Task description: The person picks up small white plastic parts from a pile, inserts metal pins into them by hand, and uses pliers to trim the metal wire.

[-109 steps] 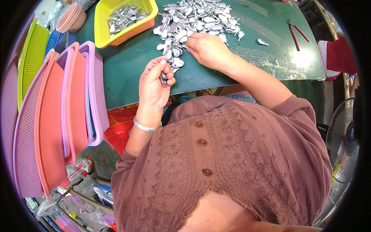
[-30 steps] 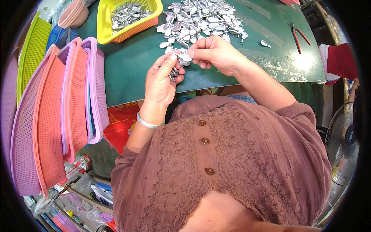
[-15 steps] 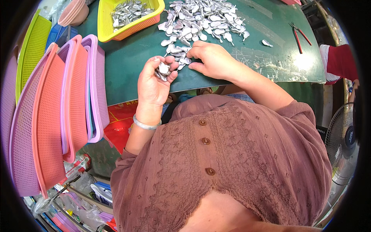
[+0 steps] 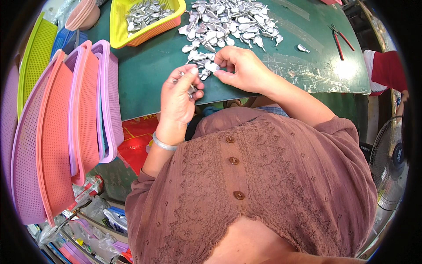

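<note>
On the green table (image 4: 145,83) lies a large heap of small silvery spoon-shaped metal pieces (image 4: 228,22), with a smaller cluster trailing toward me. My left hand (image 4: 180,94) is curled around several of these pieces, which are partly hidden by its thumb and fingers. Beside the small cluster, my right hand (image 4: 241,68) pinches one silvery metal piece (image 4: 212,67) between thumb and fingertips. At the back left stands a yellow basket (image 4: 115,26) holding more of the same pieces.
Stacked pink and purple perforated baskets (image 4: 57,145) stand at the left, next to a lime-green one (image 4: 35,61). Red-handled pliers (image 4: 339,44) and a single loose piece (image 4: 303,48) lie on the right of the table. A fan (image 4: 389,163) is at the far right.
My left hand has turned, its thumb now folded over the pieces. My right fingers have closed on one piece and lifted it slightly from the small cluster.
</note>
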### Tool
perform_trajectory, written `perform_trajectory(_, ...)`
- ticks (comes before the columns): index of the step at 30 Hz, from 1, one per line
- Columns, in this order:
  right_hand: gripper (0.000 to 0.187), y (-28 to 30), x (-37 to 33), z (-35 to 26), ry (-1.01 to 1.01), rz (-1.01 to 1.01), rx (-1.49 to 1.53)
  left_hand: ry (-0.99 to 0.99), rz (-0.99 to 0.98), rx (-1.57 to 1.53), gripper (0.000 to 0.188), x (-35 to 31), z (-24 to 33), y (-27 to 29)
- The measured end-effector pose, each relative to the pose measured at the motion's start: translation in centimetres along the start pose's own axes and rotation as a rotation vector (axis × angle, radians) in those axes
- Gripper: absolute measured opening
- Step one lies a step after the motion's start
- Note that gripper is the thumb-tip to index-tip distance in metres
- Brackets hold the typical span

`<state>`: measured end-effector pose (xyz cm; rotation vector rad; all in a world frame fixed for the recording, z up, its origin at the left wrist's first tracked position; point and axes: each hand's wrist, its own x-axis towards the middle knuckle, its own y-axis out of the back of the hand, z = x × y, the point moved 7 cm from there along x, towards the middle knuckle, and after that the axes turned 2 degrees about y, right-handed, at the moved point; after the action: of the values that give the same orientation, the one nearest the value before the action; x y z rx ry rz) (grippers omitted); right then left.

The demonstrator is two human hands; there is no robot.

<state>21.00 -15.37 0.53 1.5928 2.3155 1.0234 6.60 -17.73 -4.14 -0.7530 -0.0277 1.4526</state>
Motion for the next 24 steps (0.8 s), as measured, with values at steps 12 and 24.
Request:
perform_trajectory(12, 0.021, 0.5, -0.1, -2.7, 0.392, 0.073, -0.025, -0.002, -0.153, -0.291, 0.018, 0.5, -1.1, -1.0)
perform_trajectory(24, 0.013, -0.8, 2.3, 0.7, 0.165, 0.036, -0.410, 0.058, -0.157, -0.408, 0.022, 0.3, -0.4, -0.2)
